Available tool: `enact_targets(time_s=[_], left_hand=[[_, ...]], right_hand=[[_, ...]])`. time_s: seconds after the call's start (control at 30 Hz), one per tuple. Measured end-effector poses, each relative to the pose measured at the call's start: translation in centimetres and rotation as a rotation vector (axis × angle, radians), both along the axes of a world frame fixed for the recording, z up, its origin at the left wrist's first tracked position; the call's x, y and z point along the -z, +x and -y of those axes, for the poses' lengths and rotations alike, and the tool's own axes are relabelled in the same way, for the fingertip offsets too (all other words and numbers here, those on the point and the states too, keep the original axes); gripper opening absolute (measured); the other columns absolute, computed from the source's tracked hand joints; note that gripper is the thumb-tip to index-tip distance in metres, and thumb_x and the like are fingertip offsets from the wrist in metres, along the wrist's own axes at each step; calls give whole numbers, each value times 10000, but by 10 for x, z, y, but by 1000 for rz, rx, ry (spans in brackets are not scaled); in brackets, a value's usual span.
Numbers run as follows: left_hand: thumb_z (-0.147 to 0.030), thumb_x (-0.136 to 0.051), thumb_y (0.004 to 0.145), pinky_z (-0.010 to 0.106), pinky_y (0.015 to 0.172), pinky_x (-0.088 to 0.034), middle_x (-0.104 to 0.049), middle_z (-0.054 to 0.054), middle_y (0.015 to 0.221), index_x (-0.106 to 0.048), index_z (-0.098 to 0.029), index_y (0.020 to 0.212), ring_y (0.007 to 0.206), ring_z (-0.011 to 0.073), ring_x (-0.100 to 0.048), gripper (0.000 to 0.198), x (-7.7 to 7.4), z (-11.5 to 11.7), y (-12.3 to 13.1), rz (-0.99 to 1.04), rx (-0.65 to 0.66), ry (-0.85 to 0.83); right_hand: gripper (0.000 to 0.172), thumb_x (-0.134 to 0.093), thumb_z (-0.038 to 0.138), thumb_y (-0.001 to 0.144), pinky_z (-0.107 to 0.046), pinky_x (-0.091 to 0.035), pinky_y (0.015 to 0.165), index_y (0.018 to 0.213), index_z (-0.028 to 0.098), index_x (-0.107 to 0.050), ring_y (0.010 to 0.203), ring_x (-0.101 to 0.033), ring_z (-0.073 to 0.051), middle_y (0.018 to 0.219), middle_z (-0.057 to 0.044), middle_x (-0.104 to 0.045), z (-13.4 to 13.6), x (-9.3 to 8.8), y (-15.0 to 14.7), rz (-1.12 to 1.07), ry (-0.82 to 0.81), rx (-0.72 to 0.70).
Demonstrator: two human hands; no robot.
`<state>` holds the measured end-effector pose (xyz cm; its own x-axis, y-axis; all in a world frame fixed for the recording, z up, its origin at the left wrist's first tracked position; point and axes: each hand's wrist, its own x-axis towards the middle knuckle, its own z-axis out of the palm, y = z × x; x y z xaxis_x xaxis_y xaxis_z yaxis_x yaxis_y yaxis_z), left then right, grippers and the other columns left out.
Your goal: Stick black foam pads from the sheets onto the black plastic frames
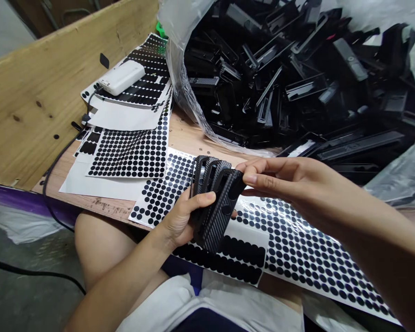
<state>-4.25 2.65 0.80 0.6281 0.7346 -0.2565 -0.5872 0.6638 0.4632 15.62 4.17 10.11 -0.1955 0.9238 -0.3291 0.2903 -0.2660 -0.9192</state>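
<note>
Closed grip w/ the left hand (pixel 181 216): fingers wrapped round a fanned bunch of carbon-look pieces (pixel 212 184), thumb laid across their near-left edge, approx. four or five held together, tilted w/ tops leaning far-right. Right hand (pixel 283 180) comes in from the right, thumb & fingertips (pixel 251 178) pinched on the top end of the front piece (pixel 221 216); the rest of that hand is loosely curled, nothing else in it. Bunch sits mid-scene, held up off the bench, just over the near edge.

Under both hands: long dot sticker sheet (pixel 297 253), white backing w/ rows of black round dots, running from centre to near-right. An oblong-sticker sheet (pixel 238 263) overlaps it on the near side, directly below the bunch.

Far-left: more dot sheets (pixel 131 152) stacked loosely, some blank white backing showing. White power bank (pixel 121 77) lies on the farthest sheets, black cable (pixel 57 161) trailing from it to the near-left & off the bench.

Far-right: big clear plastic bag (pixel 178 78), mouth open toward the person, full of loose black plastic parts (pixel 297 83) piled every which way.

Wooden board (pixel 31 101) stands upright along the left side. Bench top (pixel 186 133) is bare wood btwn bag & sheets. Person's knee (pixel 100 240) shows near-left, below the bench edge.
</note>
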Motion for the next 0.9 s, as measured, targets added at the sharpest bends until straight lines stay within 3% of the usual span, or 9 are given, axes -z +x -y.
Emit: enact_targets(time_s=[0.17,0.53,0.7,0.9], left_hand=[[-331,-839,766,227,582,-608,-765,79,844,-678,-122,1070,746,219,-771,403,1,0,0,-4,-2,1],[-341,-866,732,228,570,-607,-759,67,836,-659,-137,1044,707,210,-766,426,1,0,0,-7,-5,-13],[-362,-845,753,222,587,-593,-755,80,803,-659,-115,1131,739,217,-766,489,1,0,-1,-8,14,21],[-359,-849,746,224,580,-594,-747,68,746,-654,-118,1083,705,211,-760,458,0,0,0,-17,9,21]], right_hand=[[448,-876,637,666,-435,-572,874,804,221,-787,898,-695,-264,937,-67,-755,-1,-1,-1,-6,16,5],[540,-771,765,694,-459,-510,891,812,238,-773,927,-679,-310,930,-70,-770,1,-2,-4,220,211,-23],[501,-735,741,757,-426,-484,864,808,244,-764,894,-681,-293,916,-58,-775,4,-4,-6,298,274,-16],[452,-720,674,814,-359,-515,750,844,226,-760,861,-678,-250,925,-50,-768,6,-1,-3,326,299,-38]])
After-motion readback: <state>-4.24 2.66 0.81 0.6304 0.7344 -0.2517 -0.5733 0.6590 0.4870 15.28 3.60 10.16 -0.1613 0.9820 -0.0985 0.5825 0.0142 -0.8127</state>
